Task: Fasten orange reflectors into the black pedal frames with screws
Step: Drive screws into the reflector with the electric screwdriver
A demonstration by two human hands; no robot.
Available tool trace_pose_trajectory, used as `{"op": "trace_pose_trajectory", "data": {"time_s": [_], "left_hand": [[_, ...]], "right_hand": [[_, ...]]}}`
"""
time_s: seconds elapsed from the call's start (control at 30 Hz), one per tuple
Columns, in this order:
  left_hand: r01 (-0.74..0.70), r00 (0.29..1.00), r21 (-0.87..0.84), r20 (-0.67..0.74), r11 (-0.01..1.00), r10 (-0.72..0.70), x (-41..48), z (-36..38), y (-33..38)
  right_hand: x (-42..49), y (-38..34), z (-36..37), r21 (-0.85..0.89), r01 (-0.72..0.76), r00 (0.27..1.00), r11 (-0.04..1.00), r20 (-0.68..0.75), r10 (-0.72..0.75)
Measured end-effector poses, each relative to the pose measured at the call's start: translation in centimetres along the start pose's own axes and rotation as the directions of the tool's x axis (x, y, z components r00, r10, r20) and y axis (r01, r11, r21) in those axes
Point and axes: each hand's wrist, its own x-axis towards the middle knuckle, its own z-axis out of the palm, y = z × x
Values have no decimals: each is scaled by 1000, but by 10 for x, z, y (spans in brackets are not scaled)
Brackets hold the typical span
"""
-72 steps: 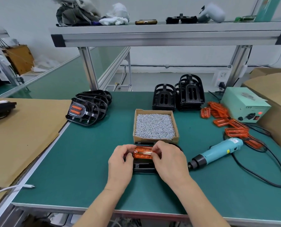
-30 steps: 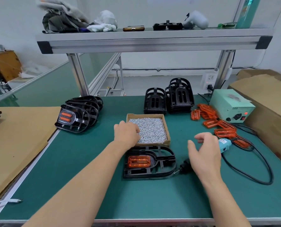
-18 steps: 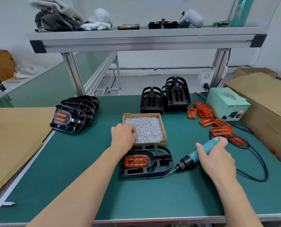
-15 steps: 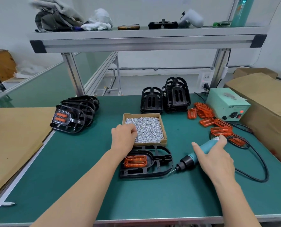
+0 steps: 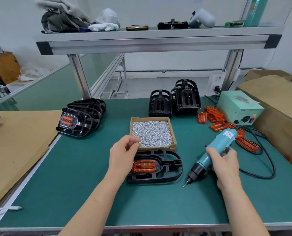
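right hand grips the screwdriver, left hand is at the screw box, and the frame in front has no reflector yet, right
No: the head view shows an orange reflector already seated in the black pedal frame. The rest holds.

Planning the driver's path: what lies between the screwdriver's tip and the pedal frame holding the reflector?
Only bare green mat, in the head view; the screwdriver tip is just right of the pedal frame.

A green-matted workbench [image 5: 73,176] stands beneath an aluminium-framed shelf [image 5: 158,43] against a white wall [image 5: 9,23]; brown cardboard sheeting [image 5: 14,150] lies along its left edge, cardboard boxes [image 5: 281,103] beside its right edge.
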Motion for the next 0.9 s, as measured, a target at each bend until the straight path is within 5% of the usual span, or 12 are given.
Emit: {"op": "trace_pose_trajectory", "data": {"time_s": [0.4,0.63,0.9], "left_hand": [[207,978,-331,91,921,-187,-37,-11,-13],[220,971,-341,161,914,-174,-42,-13,-6],[213,966,-261,202,941,-163,-55,-2,10]], "right_hand": [[-18,-11,6,387,68,994,920,55,-96],[-33,-36,7,756,42,995,654,27,-95],[-52,-72,29,864,-125,984,488,171,-51]]}}
